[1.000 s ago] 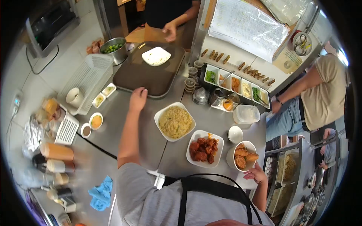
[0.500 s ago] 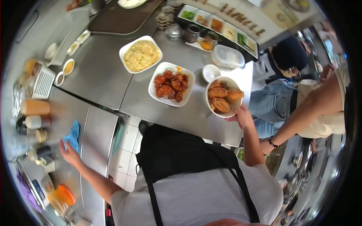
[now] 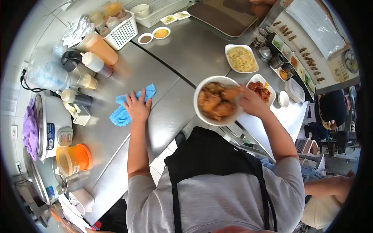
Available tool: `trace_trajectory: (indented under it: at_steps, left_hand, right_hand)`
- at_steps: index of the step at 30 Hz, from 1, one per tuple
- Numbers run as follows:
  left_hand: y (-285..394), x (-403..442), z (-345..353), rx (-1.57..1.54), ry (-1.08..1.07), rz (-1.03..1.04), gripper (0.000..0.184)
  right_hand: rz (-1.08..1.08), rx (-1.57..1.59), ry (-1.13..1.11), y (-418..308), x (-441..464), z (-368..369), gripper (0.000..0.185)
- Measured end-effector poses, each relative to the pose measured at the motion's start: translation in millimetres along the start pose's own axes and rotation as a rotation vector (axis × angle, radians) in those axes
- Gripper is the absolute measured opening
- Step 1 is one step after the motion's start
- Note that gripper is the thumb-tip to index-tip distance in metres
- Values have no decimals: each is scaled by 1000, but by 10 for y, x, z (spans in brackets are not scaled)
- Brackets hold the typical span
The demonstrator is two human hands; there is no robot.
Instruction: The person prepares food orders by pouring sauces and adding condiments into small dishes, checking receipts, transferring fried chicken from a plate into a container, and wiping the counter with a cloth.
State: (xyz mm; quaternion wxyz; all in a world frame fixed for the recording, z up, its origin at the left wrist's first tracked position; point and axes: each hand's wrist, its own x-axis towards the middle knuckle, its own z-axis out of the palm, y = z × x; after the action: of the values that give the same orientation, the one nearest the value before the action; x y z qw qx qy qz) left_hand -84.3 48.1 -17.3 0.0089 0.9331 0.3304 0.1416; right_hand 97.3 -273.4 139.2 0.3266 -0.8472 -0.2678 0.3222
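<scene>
My left hand lies with its fingers spread on a crumpled blue cloth on the steel counter. My right hand grips the rim of a white bowl on its right side. Inside it are browned pieces of fried chicken, a little blurred. The bowl is held over the counter, in front of my black apron. Just beyond my right hand, partly covered by it, is a square white dish of red-sauced chicken. Behind that dish stands a square bowl of yellow fried rice.
Sauce bottles, a white basket, a rice cooker and an orange tub line the left side. Two sauce cups and a brown tray sit farther back. Another person's arm is at lower right.
My view has swung left. The bowl of chicken has moved left, away from the other dishes, in my right hand. My left hand has come down flat onto the blue cloth.
</scene>
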Motion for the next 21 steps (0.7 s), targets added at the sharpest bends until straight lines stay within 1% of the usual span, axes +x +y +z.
trace_trajectory:
  at_steps: [1,3,5,8,9,12,14,15,16,18,20,21]
  left_hand:
    - [-94,-25,34,-19,-15,36,46]
    - [-353,-114,6,-47,-32,-34,42]
    - [-615,-239,-86,-73,-71,-111,41]
    - [-960,-358,-143,-235,-78,-166,40]
    - [-998,-355,-181,-352,-50,-209,40]
    - [-1016,-282,-278,-599,-3,-192,41]
    - [-1027,-253,-212,-797,60,-155,41]
    - [-976,-205,-168,-909,86,-124,41]
    - [-880,-143,-221,-945,65,-147,42]
    - [-683,-85,-400,-1017,-1,-188,42]
    - [-596,-35,-302,-1144,5,-155,43]
    - [-565,0,-254,-1202,10,-145,44]
  right_hand:
    - [-142,-60,37,-160,186,179,48]
    - [-19,-367,3,-582,491,498,48]
    - [-115,-446,38,-872,705,771,45]
    - [-100,-447,9,-1074,1030,1085,40]
    - [-99,-461,54,-1165,1052,1187,38]
    - [-156,-332,88,-1077,1418,1456,38]
    - [36,-49,-134,-1085,1651,1588,35]
    - [20,-58,-133,-1126,1673,1644,35]
    - [17,-66,-121,-1145,1667,1687,36]
    - [-36,71,-116,-1088,1695,1744,36]
    - [-179,325,-128,-919,1704,1804,41]
    - [-175,415,-119,-841,1646,1841,44]
